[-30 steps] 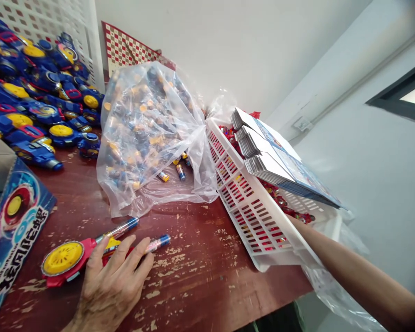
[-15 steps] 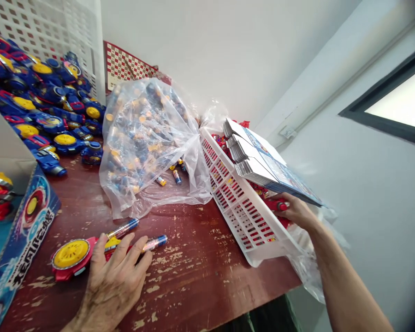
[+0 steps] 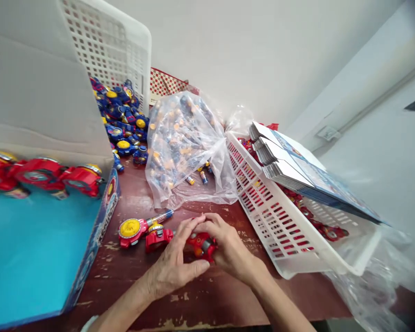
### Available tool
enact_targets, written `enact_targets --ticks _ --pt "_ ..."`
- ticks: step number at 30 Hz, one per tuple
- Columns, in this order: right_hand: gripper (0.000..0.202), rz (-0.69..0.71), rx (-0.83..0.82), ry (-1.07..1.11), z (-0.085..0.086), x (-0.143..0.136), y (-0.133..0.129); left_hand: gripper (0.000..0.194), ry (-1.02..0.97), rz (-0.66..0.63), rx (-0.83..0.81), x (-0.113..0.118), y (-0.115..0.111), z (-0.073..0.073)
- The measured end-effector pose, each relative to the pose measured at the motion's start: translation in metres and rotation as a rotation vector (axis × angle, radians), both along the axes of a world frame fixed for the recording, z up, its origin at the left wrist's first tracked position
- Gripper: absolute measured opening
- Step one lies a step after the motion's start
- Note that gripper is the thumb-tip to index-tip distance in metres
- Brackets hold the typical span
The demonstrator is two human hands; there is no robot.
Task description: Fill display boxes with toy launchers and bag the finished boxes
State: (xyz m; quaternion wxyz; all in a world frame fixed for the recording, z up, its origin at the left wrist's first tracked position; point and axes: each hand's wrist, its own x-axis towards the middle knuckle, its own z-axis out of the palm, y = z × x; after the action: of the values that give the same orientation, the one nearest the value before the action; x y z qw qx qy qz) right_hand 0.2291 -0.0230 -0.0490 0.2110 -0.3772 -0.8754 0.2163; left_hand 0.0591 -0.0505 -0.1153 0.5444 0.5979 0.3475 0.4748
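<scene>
Close together over the table, my two hands are around a red plastic toy. My right hand is closed on the toy's right side. My left hand is beside it with its thumb stretched out and its fingers apart, their tips near the right hand's fingers. Left of my hands lies a red toy with a round yellow disc and a clear tube with a blue end. Another red toy lies by my left fingers, partly hidden by them.
An open box with a blue base holds several red toys at left. Behind are blue toys, a white crate and a clear bag of tubes. Folded printed cards lie across a white basket of red toys.
My right hand has come out of the basket with a red toy and joined my left hand over the table. My left hand has left the toy it rested on. The view has turned left.
</scene>
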Motion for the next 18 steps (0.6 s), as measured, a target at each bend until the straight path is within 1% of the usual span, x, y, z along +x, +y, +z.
enact_targets --ticks 2,3,5,6,7,8,10,11,13,15,18 --pt "0.063 0.047 -0.01 0.102 -0.022 -0.01 0.013 0.066 -0.067 0.065 -0.137 -0.004 0.009 -0.004" --pt "0.067 0.04 0.027 0.142 -0.031 -0.012 0.019 0.063 -0.074 0.14 -0.193 -0.004 0.013 -0.006" --pt "0.07 -0.01 0.136 0.175 -0.046 -0.011 0.027 0.058 -0.039 0.341 -0.229 -0.004 0.019 -0.009" --pt "0.067 -0.049 0.188 0.175 -0.052 -0.009 0.029 0.055 -0.023 0.422 -0.231 -0.004 0.021 -0.009" --pt "0.063 -0.097 0.23 0.175 -0.059 -0.007 0.031 0.053 -0.037 0.473 -0.244 -0.005 0.022 -0.009" --pt "0.057 -0.15 0.258 0.181 -0.064 -0.005 0.032 0.052 -0.086 0.484 -0.274 -0.006 0.023 -0.007" --pt "0.042 -0.274 0.291 0.2 -0.07 -0.002 0.035 0.053 -0.251 0.426 -0.378 -0.011 0.021 -0.001" --pt "0.036 -0.343 0.304 0.206 -0.07 -0.001 0.037 0.053 -0.333 0.383 -0.433 -0.014 0.018 0.002" --pt "0.028 -0.453 0.307 0.194 -0.064 -0.005 0.049 0.054 -0.444 0.295 -0.521 -0.022 0.013 0.011" --pt "0.025 -0.5 0.283 0.131 -0.053 -0.015 0.068 0.055 -0.479 0.23 -0.562 -0.029 0.006 0.018" --pt "0.02 -0.507 0.201 -0.026 -0.041 -0.04 0.112 0.055 -0.49 0.177 -0.582 -0.037 -0.001 0.023"
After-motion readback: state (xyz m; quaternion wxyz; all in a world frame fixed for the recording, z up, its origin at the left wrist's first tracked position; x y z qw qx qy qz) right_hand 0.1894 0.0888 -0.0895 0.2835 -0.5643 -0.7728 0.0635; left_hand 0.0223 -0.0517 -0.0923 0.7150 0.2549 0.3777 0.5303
